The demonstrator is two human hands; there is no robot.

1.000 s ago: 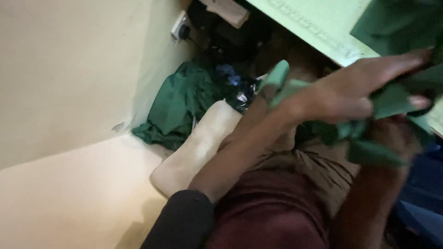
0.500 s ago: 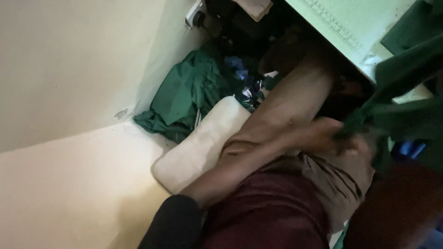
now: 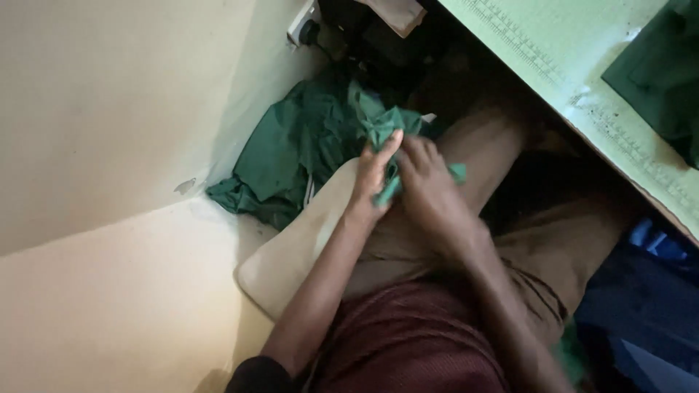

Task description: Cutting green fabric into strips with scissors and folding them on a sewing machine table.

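Both my hands meet over my left thigh and hold a small piece of green cloth. My left hand grips its left side, fingers pointing up. My right hand closes over the lower right part, where a light green corner sticks out. Below the hands lie my brown trousers and a maroon shirt. Just behind the hands a heap of dark green fabric rests on the floor against the wall.
I sit on a pale cushioned seat. A light green table with a printed ruler edge runs across the upper right, with dark green cloth on it. A wall socket sits at the top. Blue fabric lies at the right.
My hands have come down from the table edge at the right to my lap, bringing a small green piece with them. The view has shifted left and down.
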